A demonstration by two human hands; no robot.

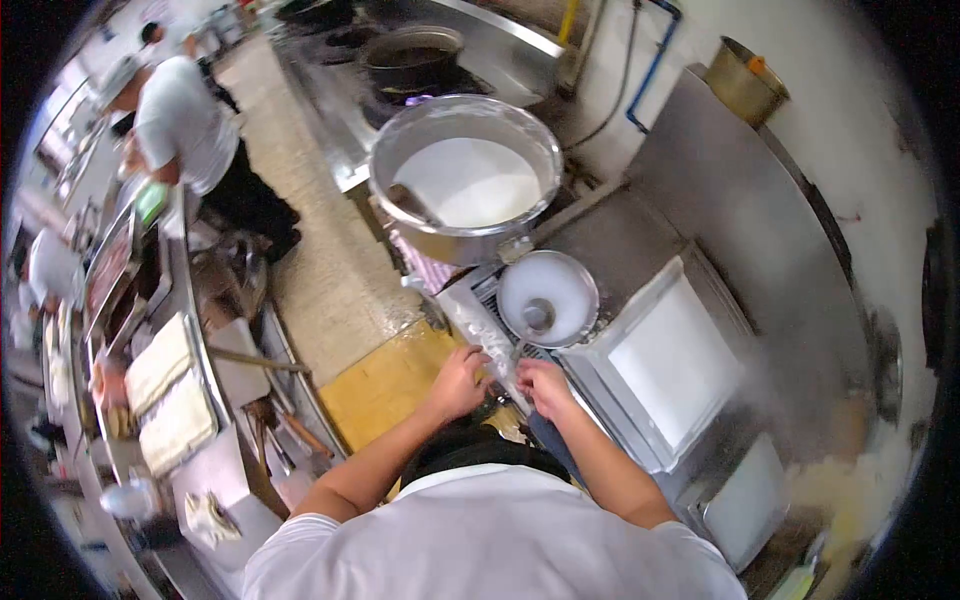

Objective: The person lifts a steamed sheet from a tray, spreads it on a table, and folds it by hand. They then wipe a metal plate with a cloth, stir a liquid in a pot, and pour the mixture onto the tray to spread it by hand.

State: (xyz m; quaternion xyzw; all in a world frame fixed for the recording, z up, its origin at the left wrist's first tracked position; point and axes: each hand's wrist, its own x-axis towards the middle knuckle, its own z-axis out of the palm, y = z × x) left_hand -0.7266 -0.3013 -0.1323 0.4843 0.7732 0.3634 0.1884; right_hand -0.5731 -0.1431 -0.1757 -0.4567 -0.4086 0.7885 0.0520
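Observation:
My left hand (462, 382) is held in front of my waist, fingers bent together near the wet, whitish counter edge (482, 322). Close beside it, my right hand (543, 385) is closed in a pinch; what lies in the fingers of either hand is too small to make out. Just beyond my hands stands a round metal bowl (590, 292) of white liquid. A ladle (538, 315) rests in it, its handle pointing toward my right hand. To the right lies a square metal tray (652, 320) with a smooth white layer inside.
A large pot (545, 150) of white liquid stands past the bowl, with a dark pan (412, 55) on the stove behind. At left, a worker (190, 120) bends over a counter with white slabs (178, 422). A second tray (745, 505) sits at lower right.

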